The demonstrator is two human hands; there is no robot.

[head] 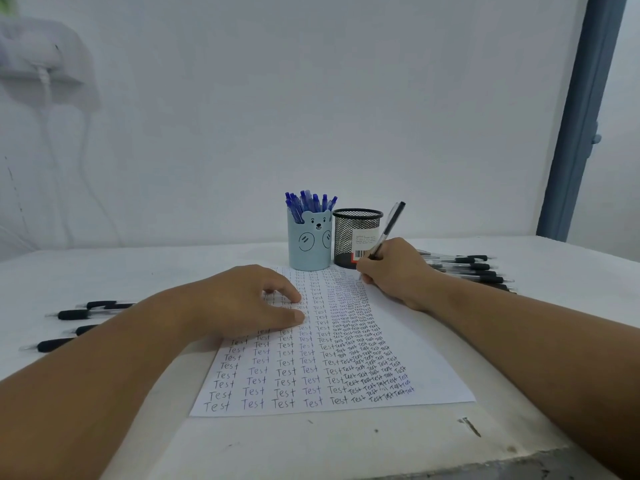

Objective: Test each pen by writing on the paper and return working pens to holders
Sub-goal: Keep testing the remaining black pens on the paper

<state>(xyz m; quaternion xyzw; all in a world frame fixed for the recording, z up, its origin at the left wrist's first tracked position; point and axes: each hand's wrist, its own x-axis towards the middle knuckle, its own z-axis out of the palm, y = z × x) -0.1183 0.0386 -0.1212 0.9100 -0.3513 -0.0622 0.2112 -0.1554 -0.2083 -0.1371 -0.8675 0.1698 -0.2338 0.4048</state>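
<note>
A white desk [346, 441] carries a sheet of paper [429, 368] filled with rows of "Test". Just behind the paper stand a blue bear-faced holder [309, 245] and a black mesh holder [349, 237]. Black pens lie left [74, 314] and right [474, 270] of the paper.

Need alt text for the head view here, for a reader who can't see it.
A right hand writes with a black pen near the top of a paper filled with "Test", while the left hand presses it flat. Behind stand a blue bear holder of blue pens and a mesh holder.
</note>
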